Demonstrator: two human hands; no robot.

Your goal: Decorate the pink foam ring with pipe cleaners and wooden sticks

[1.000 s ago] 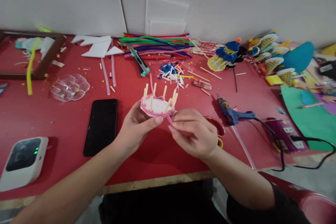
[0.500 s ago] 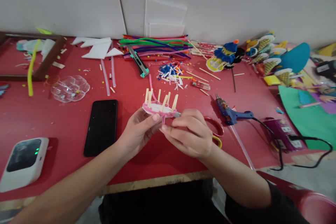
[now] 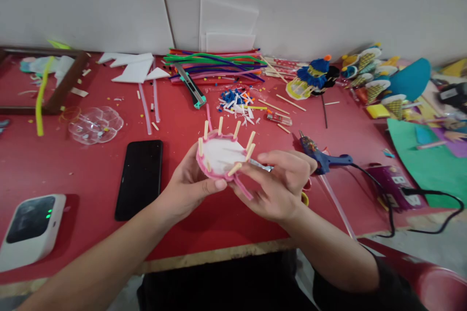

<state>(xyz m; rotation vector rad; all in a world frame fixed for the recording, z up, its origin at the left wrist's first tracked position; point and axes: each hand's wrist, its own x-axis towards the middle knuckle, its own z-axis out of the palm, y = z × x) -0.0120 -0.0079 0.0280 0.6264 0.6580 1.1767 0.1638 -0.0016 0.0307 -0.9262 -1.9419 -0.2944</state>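
Two hands: one left hand (image 3: 190,178), one right hand (image 3: 279,185). One pink-rimmed white disc (image 3: 222,154), with eight short wooden sticks (image 3: 220,126) standing around its edge. On the bench (image 3: 215,226): one black phone (image 3: 139,180), one white device (image 3: 32,228), one teal-and-black cutter (image 3: 191,86), one blue glue gun (image 3: 323,159), one brown frame (image 3: 65,82), one clear scalloped tray (image 3: 93,121), and two pale lilac strips (image 3: 145,109). At least two white sheets (image 3: 229,19) stand behind. The pipe cleaners (image 3: 215,60) overlap too much to count
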